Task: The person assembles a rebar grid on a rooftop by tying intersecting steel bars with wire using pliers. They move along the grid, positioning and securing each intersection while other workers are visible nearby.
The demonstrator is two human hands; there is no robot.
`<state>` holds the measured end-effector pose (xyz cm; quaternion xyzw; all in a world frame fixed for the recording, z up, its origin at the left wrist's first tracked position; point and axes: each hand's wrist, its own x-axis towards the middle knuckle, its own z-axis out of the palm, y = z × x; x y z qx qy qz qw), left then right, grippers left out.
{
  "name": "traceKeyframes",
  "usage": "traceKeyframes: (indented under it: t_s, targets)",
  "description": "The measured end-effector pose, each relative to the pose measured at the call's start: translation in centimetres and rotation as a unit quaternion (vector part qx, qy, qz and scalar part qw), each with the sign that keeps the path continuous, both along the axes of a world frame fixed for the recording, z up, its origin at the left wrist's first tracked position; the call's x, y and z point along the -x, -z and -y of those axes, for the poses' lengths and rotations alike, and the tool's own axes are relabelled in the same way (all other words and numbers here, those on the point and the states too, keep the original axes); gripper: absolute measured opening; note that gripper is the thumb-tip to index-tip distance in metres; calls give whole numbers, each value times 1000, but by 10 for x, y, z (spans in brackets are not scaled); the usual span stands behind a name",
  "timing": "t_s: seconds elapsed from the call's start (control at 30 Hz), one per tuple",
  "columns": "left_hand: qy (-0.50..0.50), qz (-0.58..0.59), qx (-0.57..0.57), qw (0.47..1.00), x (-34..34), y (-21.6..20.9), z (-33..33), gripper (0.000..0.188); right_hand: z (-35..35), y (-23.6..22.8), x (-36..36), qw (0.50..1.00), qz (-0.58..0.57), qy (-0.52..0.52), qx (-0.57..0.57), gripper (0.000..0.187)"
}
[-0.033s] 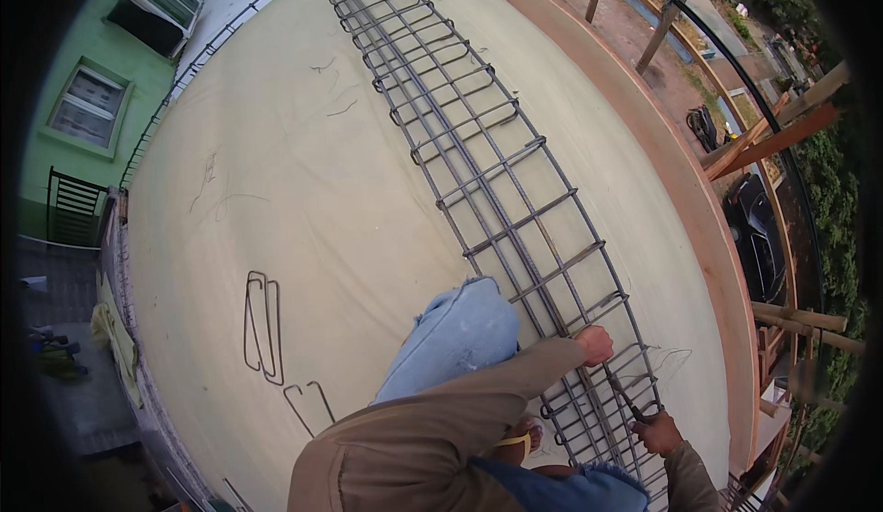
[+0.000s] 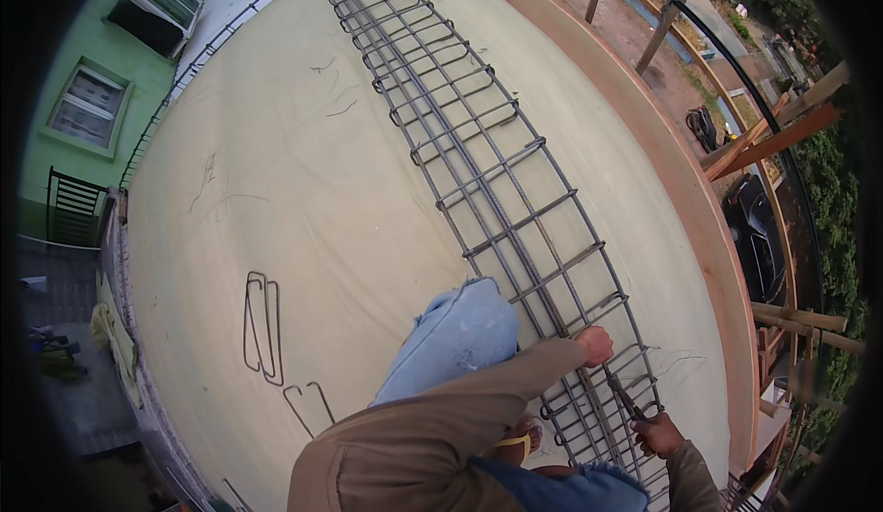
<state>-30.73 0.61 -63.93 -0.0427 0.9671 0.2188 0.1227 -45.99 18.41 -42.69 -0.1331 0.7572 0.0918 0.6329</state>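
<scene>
A long cage of steel rebar (image 2: 527,201) runs from the far top down to my feet. My left hand (image 2: 596,345) is closed in a fist on a bar of the cage, beyond my bent knee in torn blue jeans. Nearer to me, my right hand (image 2: 659,435) grips a pair of dark pincers (image 2: 627,398), whose jaws reach into the cage's right side. What the jaws hold is too small to tell. Just right of the pincers, thin loose wire (image 2: 679,361) sticks out over the pale sheet.
Bent steel stirrups (image 2: 265,328) lie on the cream-coloured sheet (image 2: 303,181) to my left, with wire scraps farther off. An orange-brown board edge (image 2: 685,176) borders the right side, with a drop beyond it. A green building (image 2: 69,158) stands at left.
The thin wire beside the pincers has shifted slightly. My right hand has turned a little with the pincers; my left hand stays in place.
</scene>
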Motion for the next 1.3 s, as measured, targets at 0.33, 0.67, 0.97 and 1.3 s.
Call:
traceKeyframes:
  t_s: [0.33, 0.67, 0.97, 1.3]
  targets:
    - [40, 67, -28, 997, 7, -19, 27, 16, -14, 15, -10, 991, 36, 115, 49, 43]
    - [47, 74, -23, 996, 14, -17, 20, 19, -48, 19, -11, 955, 94, 277, 52, 75]
    - [37, 95, -9, 995, 10, -19, 23, 19, -20, -16, -41, 777, -424, -410, 219, 69]
    - [38, 72, 15, 997, 13, -13, 22, 20, -27, 7, -3, 998, -12, 36, 52, 58]
